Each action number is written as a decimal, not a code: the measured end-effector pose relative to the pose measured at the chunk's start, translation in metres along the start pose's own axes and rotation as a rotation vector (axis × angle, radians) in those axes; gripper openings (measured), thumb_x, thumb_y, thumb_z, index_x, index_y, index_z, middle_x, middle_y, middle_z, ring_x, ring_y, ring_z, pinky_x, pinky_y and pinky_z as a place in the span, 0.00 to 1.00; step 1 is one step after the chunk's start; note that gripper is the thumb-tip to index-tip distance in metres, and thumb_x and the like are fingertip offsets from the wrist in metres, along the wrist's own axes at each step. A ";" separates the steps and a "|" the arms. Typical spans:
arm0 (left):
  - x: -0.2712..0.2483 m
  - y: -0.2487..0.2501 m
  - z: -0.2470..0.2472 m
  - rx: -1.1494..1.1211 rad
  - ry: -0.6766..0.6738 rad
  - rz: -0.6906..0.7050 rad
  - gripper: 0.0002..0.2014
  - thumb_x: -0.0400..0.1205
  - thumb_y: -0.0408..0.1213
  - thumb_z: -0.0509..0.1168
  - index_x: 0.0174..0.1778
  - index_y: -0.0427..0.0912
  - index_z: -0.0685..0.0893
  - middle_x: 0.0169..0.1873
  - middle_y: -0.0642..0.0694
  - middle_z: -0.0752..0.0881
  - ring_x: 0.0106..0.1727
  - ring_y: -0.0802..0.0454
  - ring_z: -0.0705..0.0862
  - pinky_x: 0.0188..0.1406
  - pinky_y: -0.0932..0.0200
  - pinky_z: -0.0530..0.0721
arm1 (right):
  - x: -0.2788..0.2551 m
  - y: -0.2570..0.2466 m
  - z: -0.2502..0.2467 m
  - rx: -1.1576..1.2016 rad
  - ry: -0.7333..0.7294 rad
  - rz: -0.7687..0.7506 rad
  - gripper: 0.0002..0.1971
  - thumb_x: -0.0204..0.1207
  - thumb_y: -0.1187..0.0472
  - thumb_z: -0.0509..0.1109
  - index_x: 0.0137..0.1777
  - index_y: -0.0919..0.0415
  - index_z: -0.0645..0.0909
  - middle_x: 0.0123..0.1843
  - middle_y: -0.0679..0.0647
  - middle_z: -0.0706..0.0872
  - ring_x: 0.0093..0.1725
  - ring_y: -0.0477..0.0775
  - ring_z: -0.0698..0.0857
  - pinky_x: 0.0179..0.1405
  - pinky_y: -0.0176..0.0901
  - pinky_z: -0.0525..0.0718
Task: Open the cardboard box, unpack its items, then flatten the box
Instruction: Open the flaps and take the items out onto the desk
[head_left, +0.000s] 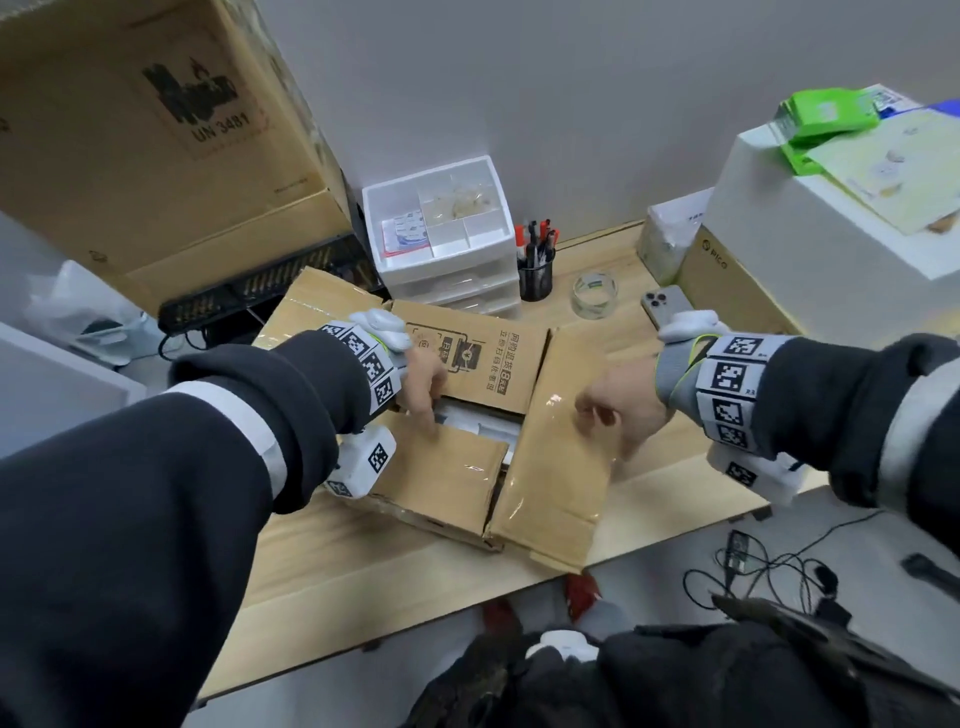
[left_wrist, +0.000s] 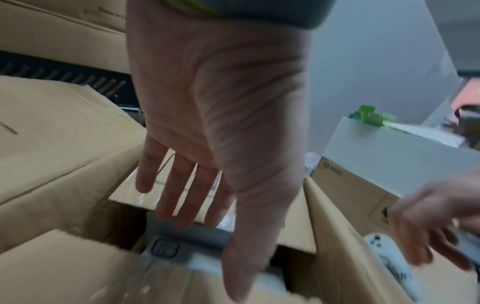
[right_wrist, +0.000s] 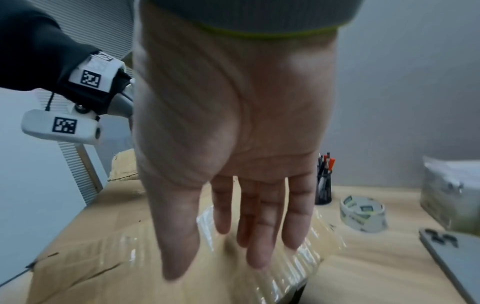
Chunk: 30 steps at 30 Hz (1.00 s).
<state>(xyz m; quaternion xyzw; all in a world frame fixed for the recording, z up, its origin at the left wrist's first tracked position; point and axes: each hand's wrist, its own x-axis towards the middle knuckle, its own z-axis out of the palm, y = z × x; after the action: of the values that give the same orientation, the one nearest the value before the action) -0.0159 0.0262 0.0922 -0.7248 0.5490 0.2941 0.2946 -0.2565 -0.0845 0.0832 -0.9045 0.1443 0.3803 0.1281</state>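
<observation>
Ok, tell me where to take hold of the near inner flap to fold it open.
Grip the near inner flap by its free far edge at the gap, where the left hand already is. Come from above, curl fingers under and pull toward you; its hinge is likely along the near wall.

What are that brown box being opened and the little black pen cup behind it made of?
The brown box looks like matte corrugated cardboard, with glossy clear tape reflecting light along its flaps. The small black pen cup seems to be perforated metal mesh, though it could be plastic.

Both hands on box (head_left: 467, 415) flaps, prob. white items inside.
</observation>
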 end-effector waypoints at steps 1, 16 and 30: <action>0.000 0.001 0.003 0.007 -0.064 0.011 0.30 0.74 0.47 0.81 0.69 0.39 0.81 0.62 0.44 0.85 0.61 0.45 0.86 0.57 0.53 0.88 | 0.005 -0.003 0.005 0.035 0.012 0.013 0.25 0.71 0.49 0.77 0.66 0.51 0.76 0.55 0.47 0.82 0.50 0.53 0.81 0.47 0.41 0.77; -0.003 -0.008 0.050 -0.142 -0.026 0.002 0.38 0.62 0.54 0.83 0.66 0.50 0.76 0.56 0.51 0.85 0.54 0.48 0.86 0.55 0.51 0.88 | 0.049 -0.047 0.007 0.121 0.229 -0.003 0.25 0.73 0.38 0.69 0.64 0.52 0.79 0.45 0.48 0.85 0.45 0.56 0.85 0.43 0.42 0.81; -0.023 -0.014 0.006 -0.357 0.062 -0.143 0.11 0.80 0.45 0.67 0.40 0.41 0.88 0.34 0.45 0.84 0.34 0.47 0.80 0.30 0.61 0.78 | 0.033 -0.014 -0.025 0.406 -0.023 0.049 0.38 0.68 0.19 0.54 0.62 0.48 0.82 0.56 0.39 0.85 0.63 0.49 0.78 0.76 0.54 0.68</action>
<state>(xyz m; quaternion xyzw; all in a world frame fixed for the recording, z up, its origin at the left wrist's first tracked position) -0.0077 0.0483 0.1065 -0.8115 0.4440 0.3427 0.1642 -0.2134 -0.0852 0.0783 -0.8521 0.2382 0.3566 0.3001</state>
